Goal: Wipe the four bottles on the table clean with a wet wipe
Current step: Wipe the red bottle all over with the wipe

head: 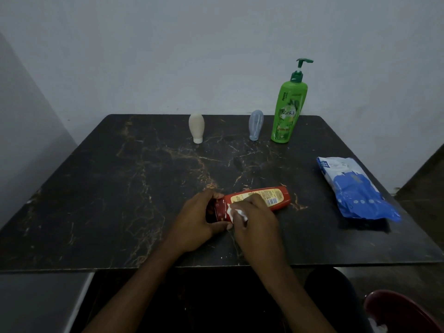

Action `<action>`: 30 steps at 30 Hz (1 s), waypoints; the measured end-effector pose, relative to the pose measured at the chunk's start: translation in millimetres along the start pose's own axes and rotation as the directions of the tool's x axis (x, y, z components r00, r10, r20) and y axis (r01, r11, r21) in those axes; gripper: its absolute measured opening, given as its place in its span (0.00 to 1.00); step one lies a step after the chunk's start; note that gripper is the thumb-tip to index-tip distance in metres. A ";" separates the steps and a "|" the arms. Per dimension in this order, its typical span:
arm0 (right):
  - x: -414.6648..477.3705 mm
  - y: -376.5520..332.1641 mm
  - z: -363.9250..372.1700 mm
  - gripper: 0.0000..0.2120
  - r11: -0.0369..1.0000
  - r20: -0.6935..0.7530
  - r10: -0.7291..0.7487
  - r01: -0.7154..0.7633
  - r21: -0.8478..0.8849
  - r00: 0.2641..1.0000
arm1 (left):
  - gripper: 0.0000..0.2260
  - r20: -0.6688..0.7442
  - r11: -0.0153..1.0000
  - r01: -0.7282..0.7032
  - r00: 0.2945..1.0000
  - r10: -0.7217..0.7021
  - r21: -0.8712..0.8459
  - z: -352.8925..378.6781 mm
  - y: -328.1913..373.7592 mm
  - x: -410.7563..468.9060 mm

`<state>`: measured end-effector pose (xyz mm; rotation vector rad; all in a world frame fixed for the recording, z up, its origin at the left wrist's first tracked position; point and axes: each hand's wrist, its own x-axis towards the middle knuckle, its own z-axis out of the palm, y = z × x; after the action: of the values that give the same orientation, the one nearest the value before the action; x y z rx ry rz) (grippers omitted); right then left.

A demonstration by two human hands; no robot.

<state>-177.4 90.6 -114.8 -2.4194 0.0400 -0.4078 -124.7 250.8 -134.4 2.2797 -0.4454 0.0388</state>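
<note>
Your left hand (199,222) is gripping the red bottle (269,198) | your right hand (257,219) is pinching the wet wipe (234,211) against it

Red bottle (269,197) lies flat on table (120,188), 6 o'clock. Left hand (199,219) grips its cap end, right hand (257,217) pinches wet wipe (236,212) against it. Beige bottle (196,127) at 12, blue bottle (255,124) and green pump bottle (287,111) at 1, wipe pack (353,188) at 3.
</note>
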 end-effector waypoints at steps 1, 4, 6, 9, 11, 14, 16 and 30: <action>1.0 4.2 -2.5 0.11 1.000 -0.004 0.014 -0.014 0.011 1.000 | 0.29 -0.001 1.000 0.002 1.000 -0.002 0.001 0.2 -0.5 0.1; 9.5 25.5 -18.6 0.08 0.991 -0.037 0.131 -0.130 0.023 0.991 | 0.30 0.013 1.000 0.013 1.000 -0.013 0.014 -0.1 -0.9 0.6; 17.2 46.6 -33.1 0.07 0.977 -0.070 0.214 -0.213 0.021 0.974 | 0.30 0.029 1.000 0.016 0.999 -0.016 0.020 -0.6 -1.2 1.0; 25.8 73.2 -46.7 0.04 0.949 -0.162 0.314 -0.303 0.090 0.935 | 0.30 0.037 0.999 0.022 0.999 -0.023 0.027 -0.5 -1.2 1.4; 27.9 79.4 -47.1 0.01 0.936 -0.202 0.348 -0.329 0.124 0.915 | 0.30 0.043 0.999 0.022 0.999 -0.024 0.035 -0.4 -0.8 1.8; 29.3 71.6 -39.3 0.03 0.927 -0.206 0.372 -0.353 0.126 0.905 | 0.30 0.047 0.999 0.022 0.999 -0.024 0.036 -0.9 -0.5 1.9; 26.3 53.9 -31.1 0.05 0.936 -0.161 0.351 -0.340 0.094 0.922 | 0.30 0.040 0.999 0.019 0.999 -0.021 0.032 -0.8 -0.2 1.5; 18.3 50.9 -21.9 0.08 0.978 -0.135 0.202 -0.192 0.084 0.970 | 0.30 0.030 1.000 -0.008 1.000 0.007 0.017 -2.3 0.1 -0.4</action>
<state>-162.7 35.2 -125.9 -2.2863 0.3211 -0.4816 -124.8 252.5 -132.8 2.2980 -0.4707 0.0122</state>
